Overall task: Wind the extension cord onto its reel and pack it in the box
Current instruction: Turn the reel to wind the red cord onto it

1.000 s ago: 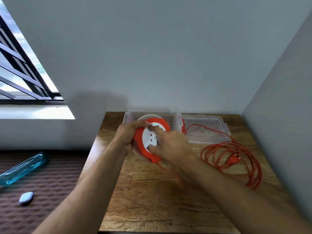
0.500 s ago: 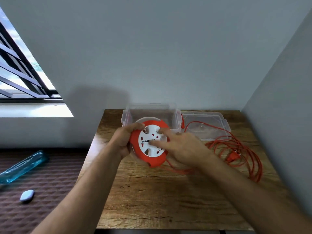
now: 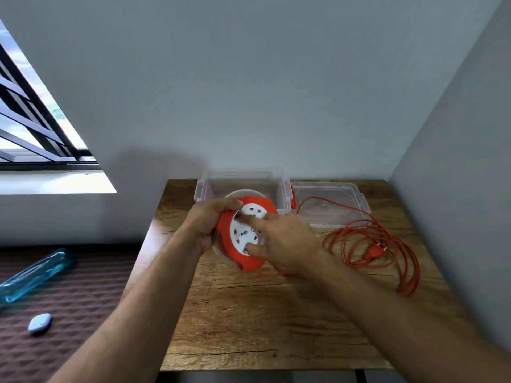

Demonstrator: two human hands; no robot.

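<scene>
Reel (image 3: pixel 246 230): round, orange rim with white socket face. Held above the bench (image 3: pixel 249 313), over its middle toward the far edge, just in front of the box (image 3: pixel 243 183). The socket face is tilted up toward the person and to the right; the reel's axle therefore runs roughly from the left hand toward the right hand, and the flat disc stands nearly on edge.

Left hand (image 3: pixel 207 225): grip closed around the reel's left rim, thumb on top.

Right hand (image 3: pixel 282 241): fingertips (image 3: pixel 253 221) pressed on the white face, thumb at the lower rim; a turning hold, by the look of it.

Cord (image 3: pixel 370 244): orange, lying in loose loops on the right side of the bench, reaching close to the right edge. One strand crosses the lid (image 3: pixel 331 205); another runs under the right hand to the reel. Plug (image 3: pixel 376 251) lies free inside the loops.

Box: clear plastic, open, at the far edge, apparently empty. Lid lies flat just to its right.

Progress: early, by my judgement. Most of the cord is still unwound; how much is already on the reel cannot be seen. Remaining: finish winding, secure the plug, set the reel in the box, and perhaps fit the lid.
</scene>
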